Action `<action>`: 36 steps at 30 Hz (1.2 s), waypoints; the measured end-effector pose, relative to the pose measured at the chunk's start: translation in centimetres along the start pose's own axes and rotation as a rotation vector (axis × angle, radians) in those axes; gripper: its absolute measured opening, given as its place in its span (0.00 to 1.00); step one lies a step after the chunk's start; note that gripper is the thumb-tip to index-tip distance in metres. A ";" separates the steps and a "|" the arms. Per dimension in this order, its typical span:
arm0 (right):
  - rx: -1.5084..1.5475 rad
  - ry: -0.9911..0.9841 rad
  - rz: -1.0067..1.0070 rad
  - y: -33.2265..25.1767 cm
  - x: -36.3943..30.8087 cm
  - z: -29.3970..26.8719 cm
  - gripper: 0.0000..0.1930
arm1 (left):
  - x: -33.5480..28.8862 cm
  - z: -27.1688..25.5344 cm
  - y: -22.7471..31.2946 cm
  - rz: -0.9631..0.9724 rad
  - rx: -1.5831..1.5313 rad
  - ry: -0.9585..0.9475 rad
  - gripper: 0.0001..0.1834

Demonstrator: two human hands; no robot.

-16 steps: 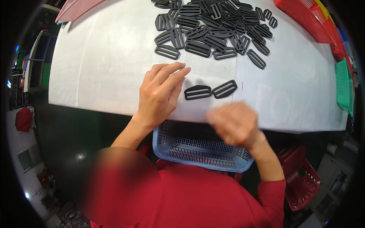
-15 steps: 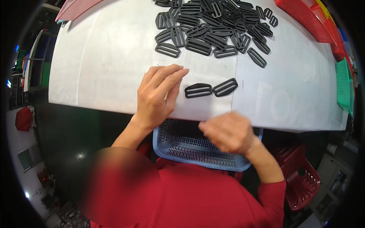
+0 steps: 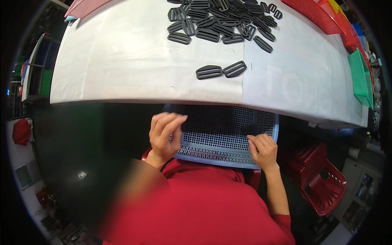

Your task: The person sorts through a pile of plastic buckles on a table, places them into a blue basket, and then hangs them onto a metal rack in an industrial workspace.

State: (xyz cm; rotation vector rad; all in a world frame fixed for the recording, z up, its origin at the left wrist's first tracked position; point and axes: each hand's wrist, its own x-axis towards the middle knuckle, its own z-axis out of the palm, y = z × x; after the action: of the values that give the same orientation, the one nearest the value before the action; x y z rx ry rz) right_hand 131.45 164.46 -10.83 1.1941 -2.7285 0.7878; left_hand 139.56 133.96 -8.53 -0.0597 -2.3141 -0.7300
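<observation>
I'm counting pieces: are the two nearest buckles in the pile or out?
Out: the two nearest buckles lie on the white table, with a gap between them and the pile.

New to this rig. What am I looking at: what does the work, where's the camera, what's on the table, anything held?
There's no machine here: the left hand and right hand are a person's own, both bare. The view comes from the left of two wide fisheye cameras worn on the head, looking down, which is why straight edges bend.

On the white table, two black slotted buckles lie apart from a larger pile of similar pieces at the top. Below the table edge is a blue basket, with the hands near its left and right sides. I see nothing held, though the curled fingers could hide something small.
</observation>
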 end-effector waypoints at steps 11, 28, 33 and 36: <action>0.159 0.236 -0.203 0.0 12.3 -4.2 0.08 | 10.7 5.6 -2.9 0.001 0.021 -0.284 0.14; -0.158 0.101 -0.213 3.4 21.8 -2.2 0.11 | 14.9 6.2 -6.1 0.214 0.245 -0.412 0.18; -0.172 0.126 -0.198 3.6 21.8 -2.3 0.10 | 13.2 5.5 -4.9 0.005 0.135 -0.402 0.20; -0.049 0.062 -0.044 4.0 21.2 -2.8 0.10 | 12.5 5.4 -4.6 0.006 0.153 -0.358 0.21</action>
State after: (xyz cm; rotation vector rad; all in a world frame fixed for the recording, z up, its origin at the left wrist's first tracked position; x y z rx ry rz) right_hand 113.41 153.91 -4.76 1.1943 -2.6466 0.7364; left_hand 125.74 130.93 -5.98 -0.1376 -2.7021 -0.5722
